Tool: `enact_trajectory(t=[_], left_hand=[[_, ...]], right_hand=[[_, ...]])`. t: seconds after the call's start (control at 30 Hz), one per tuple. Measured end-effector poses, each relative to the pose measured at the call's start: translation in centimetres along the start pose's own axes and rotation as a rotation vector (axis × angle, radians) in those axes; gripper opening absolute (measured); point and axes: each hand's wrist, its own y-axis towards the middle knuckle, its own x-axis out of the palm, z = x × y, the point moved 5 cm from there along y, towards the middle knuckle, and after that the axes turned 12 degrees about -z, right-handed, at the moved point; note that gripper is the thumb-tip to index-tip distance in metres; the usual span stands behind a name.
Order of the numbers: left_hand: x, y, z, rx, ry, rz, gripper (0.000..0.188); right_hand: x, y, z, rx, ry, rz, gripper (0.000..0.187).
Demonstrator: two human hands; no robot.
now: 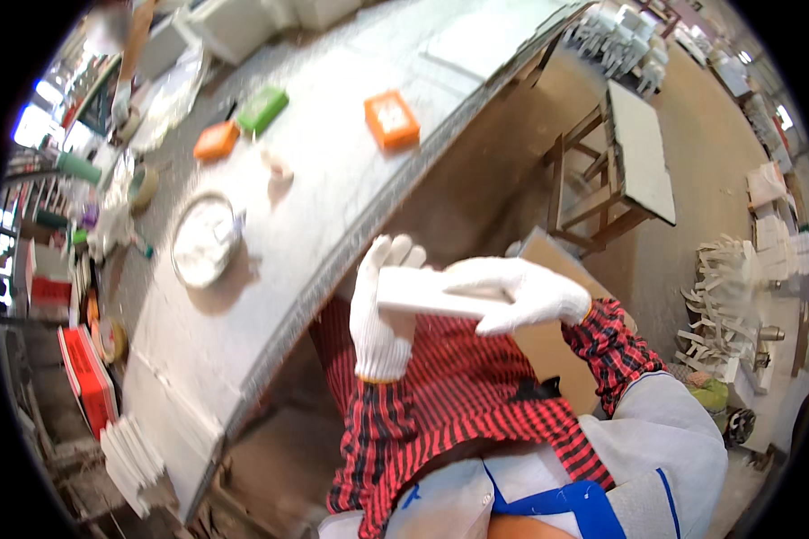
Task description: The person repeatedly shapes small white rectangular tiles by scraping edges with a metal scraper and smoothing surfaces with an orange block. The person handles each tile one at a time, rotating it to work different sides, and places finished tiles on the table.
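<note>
Both my hands wear white knit gloves and red-and-black checked sleeve covers. Between them, in front of my apron, is a smooth white rectangular bar [422, 295]. Its left end rests against the palm of my left hand [383, 323], whose fingers reach up behind it. My right hand [535, 292] grips the other end, with the thumb below and the fingers along the top. To the left, a round bowl [205, 241] of white material stands on the long pale worktable [306, 216]. A small blurred pale object [279, 166] lies beyond the bowl.
Two orange blocks [392, 119] [216, 141] and a green block [262, 110] lie on the worktable. White strips [133, 458] are stacked at its near left end, near a red box [88, 382]. Right: a wooden-legged stand [638, 153], cardboard [557, 359] and piled white pieces [724, 296].
</note>
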Motion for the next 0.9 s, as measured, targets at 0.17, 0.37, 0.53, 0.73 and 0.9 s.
enact_trajectory(t=[0.17,0.37,0.53,0.73,0.9], left_hand=[[2.8,1.3,4.0,0.168,0.004,0.075,0.048],[0.7,-3.4,12.1,0.419,0.516,0.259,0.043],[-2.2,-14.2,18.6,0.595,0.892,0.648,0.046],[-0.2,-21.9,21.9,0.75,1.101,1.214,0.051],[-0.6,-24.3,23.7,0.856,1.295,1.289,0.045]], right_hand=[[-3.5,1.5,-2.0,0.038,0.107,0.22,0.068],[-14.2,5.3,-0.6,-0.115,-0.545,0.743,0.059],[-20.3,8.7,4.1,0.267,-1.0,0.834,0.052],[-21.6,11.1,5.1,0.334,-1.088,0.717,0.052],[-21.8,13.7,4.6,0.329,-1.062,0.715,0.052]])
